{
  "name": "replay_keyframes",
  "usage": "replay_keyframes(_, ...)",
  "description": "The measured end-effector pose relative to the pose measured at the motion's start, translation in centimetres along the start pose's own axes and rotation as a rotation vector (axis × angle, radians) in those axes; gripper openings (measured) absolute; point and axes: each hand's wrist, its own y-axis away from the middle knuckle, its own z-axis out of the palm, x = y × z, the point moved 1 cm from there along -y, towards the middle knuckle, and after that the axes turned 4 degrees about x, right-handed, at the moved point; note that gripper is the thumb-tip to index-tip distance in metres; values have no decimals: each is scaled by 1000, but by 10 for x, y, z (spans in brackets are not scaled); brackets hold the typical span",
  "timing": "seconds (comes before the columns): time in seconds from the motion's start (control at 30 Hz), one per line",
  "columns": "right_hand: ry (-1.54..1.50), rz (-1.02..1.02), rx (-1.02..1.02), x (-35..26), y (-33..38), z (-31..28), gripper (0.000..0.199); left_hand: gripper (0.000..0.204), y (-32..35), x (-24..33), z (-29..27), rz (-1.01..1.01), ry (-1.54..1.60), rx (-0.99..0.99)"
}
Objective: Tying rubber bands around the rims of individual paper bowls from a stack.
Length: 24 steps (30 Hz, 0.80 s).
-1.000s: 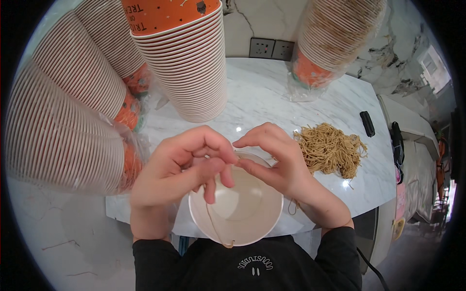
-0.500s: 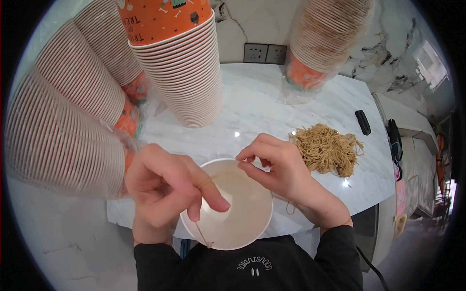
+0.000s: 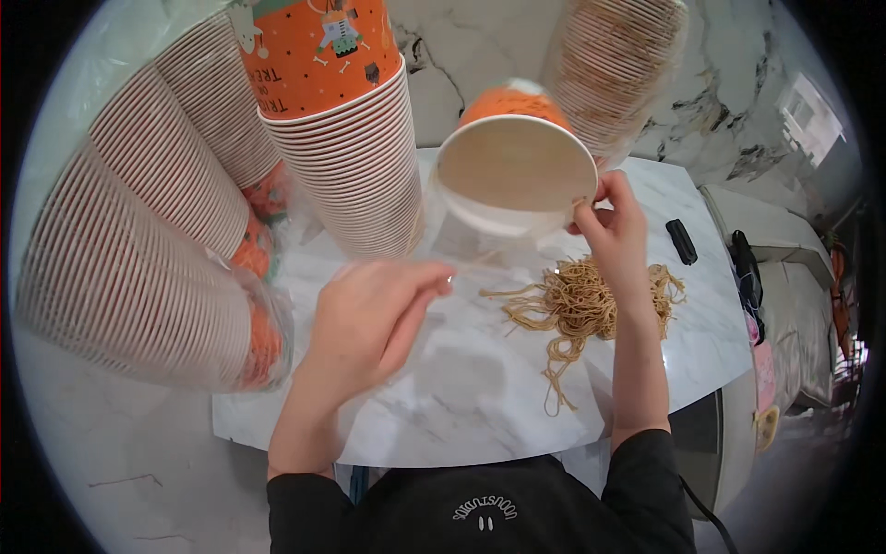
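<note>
Gripping the tilted cup [image 3: 517, 171] by its rim, my remote right hand [image 3: 617, 229] is closed. Through the feed, I see the left hand [image 3: 374, 314] pinching a blurred cord [image 3: 489, 256]

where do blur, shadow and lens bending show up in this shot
In the head view now, the left hand looks slightly smeared, probably by motion; in the same head view, a soft grey shadow falls on the marble tabletop between the forearms; also in the head view, the tabletop's front edge bows and the picture's corners go black.
</note>
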Motion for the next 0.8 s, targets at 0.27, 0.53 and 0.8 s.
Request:
replay_keyframes(0.27,567,-587,132,95,-32,31,25,15,15,-104,79,-105,-91,-184)
replay_keyframes(0.53,1144,-418,-79,141,-16,64,19,12,13,-114,114,-123,-92,-204)
replay_keyframes(0.8,1234,-358,-135,138,-11,68,23,28,14,-79,86,-188,-118,-161)
